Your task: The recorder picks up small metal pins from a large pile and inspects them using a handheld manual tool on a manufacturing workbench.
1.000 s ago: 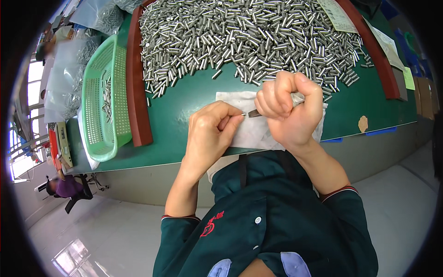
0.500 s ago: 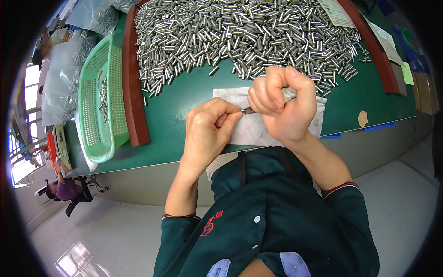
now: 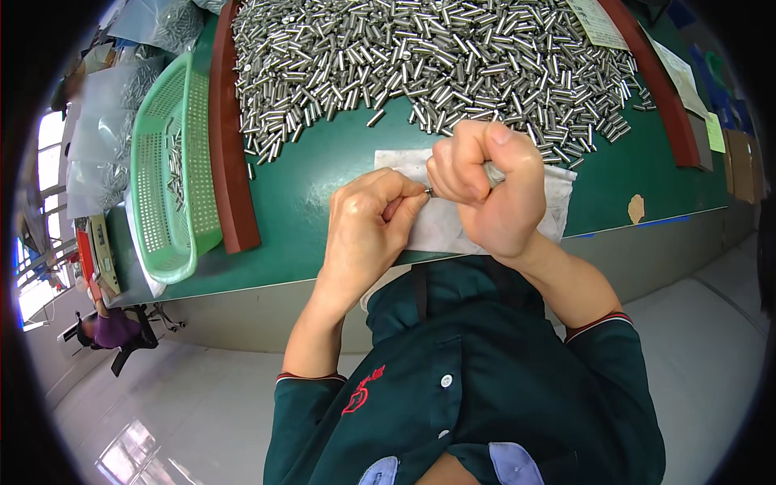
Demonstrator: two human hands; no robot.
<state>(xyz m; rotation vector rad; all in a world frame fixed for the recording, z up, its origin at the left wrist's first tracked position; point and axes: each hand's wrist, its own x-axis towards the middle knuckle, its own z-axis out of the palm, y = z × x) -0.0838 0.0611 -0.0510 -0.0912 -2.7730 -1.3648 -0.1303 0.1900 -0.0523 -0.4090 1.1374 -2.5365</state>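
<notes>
Left hand [image 3: 365, 220]: pin [image 3: 429, 191] | right hand [image 3: 495, 192]: tool [image 3: 492, 172] | green basket [image 3: 202, 153]: scattered pins [image 3: 175, 170]

No lettering legible: pale, rectangular printed paper sheet [image 3: 599, 23] at upper right, print too fine; dark-green, short-sleeved cloth shirt [image 3: 517, 356], its red embroidered emblem [image 3: 356, 398] indistinct.

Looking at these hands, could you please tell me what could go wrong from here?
The small metal piece barely shows at the fingers of the left hand, so it might slip and drop onto the white cloth. The right hand is closed close beside those fingers, so a slip could knock or pinch them. The heap of metal pins reaches close to the cloth, so a dropped piece might roll among them and be hard to pick out.
</notes>
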